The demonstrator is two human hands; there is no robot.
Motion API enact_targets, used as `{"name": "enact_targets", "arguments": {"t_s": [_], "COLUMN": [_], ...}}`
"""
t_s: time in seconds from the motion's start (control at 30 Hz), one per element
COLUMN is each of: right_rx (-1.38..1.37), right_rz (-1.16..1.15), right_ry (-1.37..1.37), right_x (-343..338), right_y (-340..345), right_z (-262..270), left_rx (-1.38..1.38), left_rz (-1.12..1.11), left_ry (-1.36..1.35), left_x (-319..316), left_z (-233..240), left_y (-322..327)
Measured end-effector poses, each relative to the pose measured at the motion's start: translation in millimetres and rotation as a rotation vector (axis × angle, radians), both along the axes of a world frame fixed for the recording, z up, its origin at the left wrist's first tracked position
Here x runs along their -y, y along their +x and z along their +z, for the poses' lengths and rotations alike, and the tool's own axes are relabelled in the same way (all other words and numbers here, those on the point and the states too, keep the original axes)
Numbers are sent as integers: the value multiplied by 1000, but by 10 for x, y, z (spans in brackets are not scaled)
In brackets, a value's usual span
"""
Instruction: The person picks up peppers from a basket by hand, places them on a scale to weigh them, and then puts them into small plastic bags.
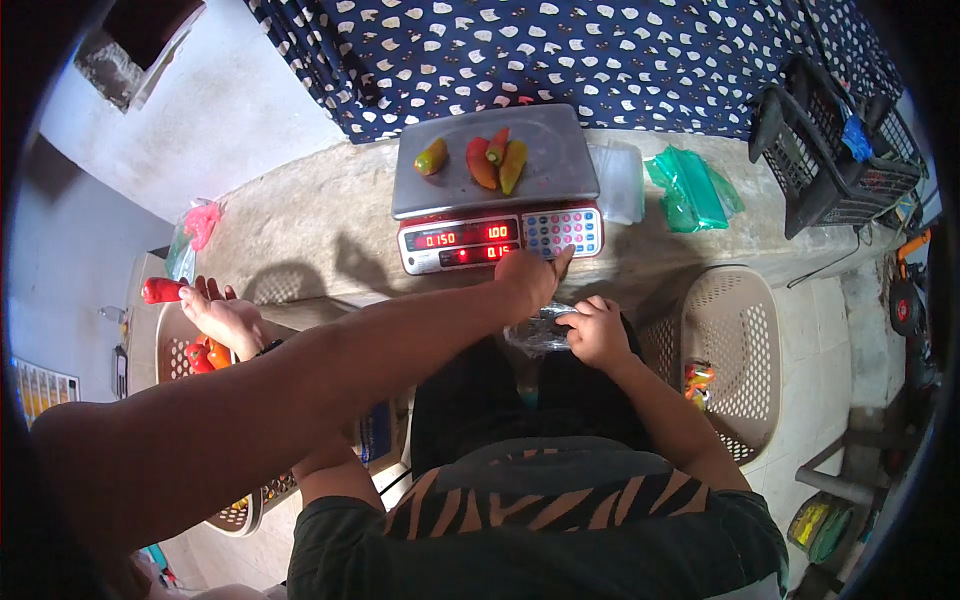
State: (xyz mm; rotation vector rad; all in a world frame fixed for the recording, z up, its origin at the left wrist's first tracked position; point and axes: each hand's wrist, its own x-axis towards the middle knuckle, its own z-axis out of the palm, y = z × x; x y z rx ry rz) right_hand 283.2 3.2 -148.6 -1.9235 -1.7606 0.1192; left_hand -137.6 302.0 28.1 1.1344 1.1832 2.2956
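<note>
My left hand (229,321), palm up, holds a red pepper (161,290) at its fingers, above a beige perforated basket (166,334). My right hand (600,334) grips a clear plastic bag (538,334) over my lap. Ahead of me stands an electronic weighing scale (499,169) with lit red digits. Several red, orange and yellow-green peppers (495,157) lie on its metal pan, one yellow-green pepper (430,157) apart from the others. Another person's arm (322,352) crosses over mine from the left. That person's finger touches the scale's keypad (564,231).
Clear plastic bags (621,184) and green plastic bags (694,187) lie right of the scale on a concrete counter (300,195). Beyond them is a black plastic crate (832,157). A beige basket (739,330) with packed peppers (697,382) stands right; a pink bag (201,225) lies left.
</note>
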Motion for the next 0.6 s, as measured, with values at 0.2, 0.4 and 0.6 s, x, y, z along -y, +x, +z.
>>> {"name": "enact_targets", "arguments": {"t_s": [0.2,0.4,0.6], "right_rx": [15,20,34], "right_rz": [47,17,29], "right_ry": [9,5,29], "right_x": [-18,8,-3], "right_y": [-37,3,-9], "right_z": [27,13,-21], "left_rx": [-197,-54,-185], "left_rz": [179,50,149], "left_ry": [71,56,92], "left_x": [-194,71,-8], "left_z": [-274,22,-72], "left_y": [-507,46,-155]}}
